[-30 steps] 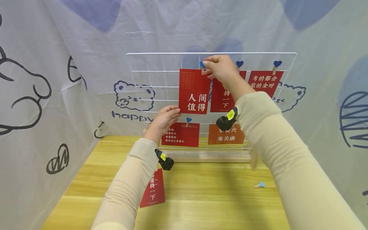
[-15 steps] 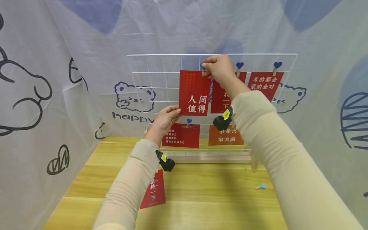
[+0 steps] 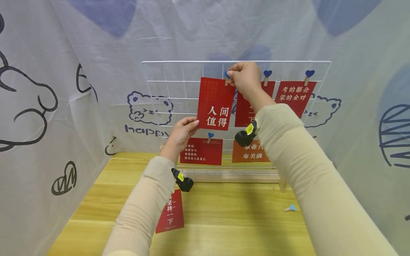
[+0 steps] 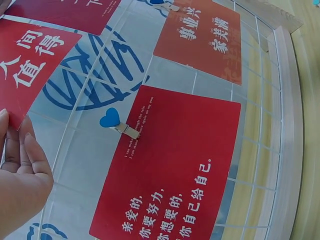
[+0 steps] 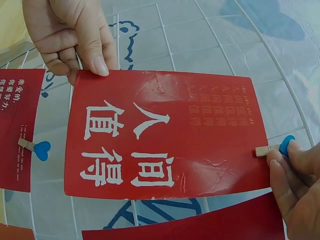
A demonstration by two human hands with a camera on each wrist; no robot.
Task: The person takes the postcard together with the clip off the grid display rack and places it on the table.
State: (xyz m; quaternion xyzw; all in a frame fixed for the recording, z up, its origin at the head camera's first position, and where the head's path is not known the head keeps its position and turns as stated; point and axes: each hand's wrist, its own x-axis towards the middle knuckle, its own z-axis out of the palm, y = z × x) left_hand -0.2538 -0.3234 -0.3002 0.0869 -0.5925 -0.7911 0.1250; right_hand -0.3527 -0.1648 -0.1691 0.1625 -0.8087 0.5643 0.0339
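Observation:
A red card with white characters (image 3: 215,103) stands in front of the white wire grid (image 3: 176,81), slightly tilted. My left hand (image 3: 183,134) pinches its lower left corner between thumb and fingers. At its upper right corner sits a small wooden clothespin with a blue heart (image 5: 284,147), which my right hand (image 5: 302,182) pinches by the heart end. In the right wrist view the clothespin's tip overlaps the card's top edge. Beside it, another red card (image 3: 245,110) hangs partly behind my right hand. Below hangs a red card with lines of text (image 4: 172,165), held by a blue-heart clothespin (image 4: 119,123).
An orange card (image 3: 253,152) hangs low on the grid, and another red card (image 3: 296,96) at upper right. On the wooden table (image 3: 224,213) lie a red card (image 3: 171,213) at left and a blue-heart clothespin (image 3: 290,208) at right. Printed cloth (image 3: 105,64) surrounds the table.
The held card has tilted a little, its lower end shifting left along with my left hand. My right hand keeps its pinch on the clothespin and has shifted slightly.

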